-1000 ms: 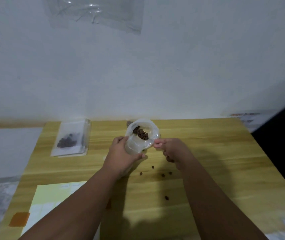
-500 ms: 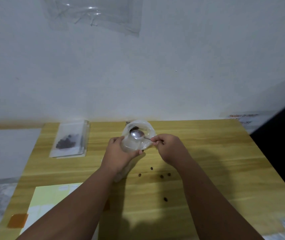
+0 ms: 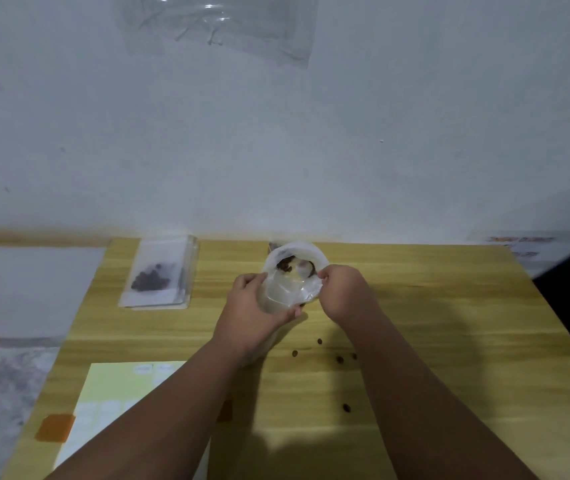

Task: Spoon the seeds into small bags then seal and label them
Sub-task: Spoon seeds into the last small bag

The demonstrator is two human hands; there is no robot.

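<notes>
My left hand [image 3: 252, 313] grips a small clear bag [image 3: 287, 292] and holds its mouth open; the bag's body hangs below my palm. Just behind it stands a white seed tub [image 3: 311, 251] with brown seeds [image 3: 285, 265] inside. My right hand [image 3: 344, 296] pinches the handle of a metal spoon [image 3: 306, 269], whose bowl sits inside the tub beside the seeds. The handle is mostly hidden by my fingers.
A stack of flat clear bags [image 3: 158, 271], the top one holding seeds, lies at the table's back left. A pale label sheet [image 3: 110, 393] and an orange tab [image 3: 55, 427] lie front left. Several loose seeds [image 3: 339, 358] dot the wooden table [image 3: 449, 341].
One second ago the spoon carried seeds over the bag; half a second ago it sat empty at the bag's mouth. Now its bowl is back in the tub among the seeds.
</notes>
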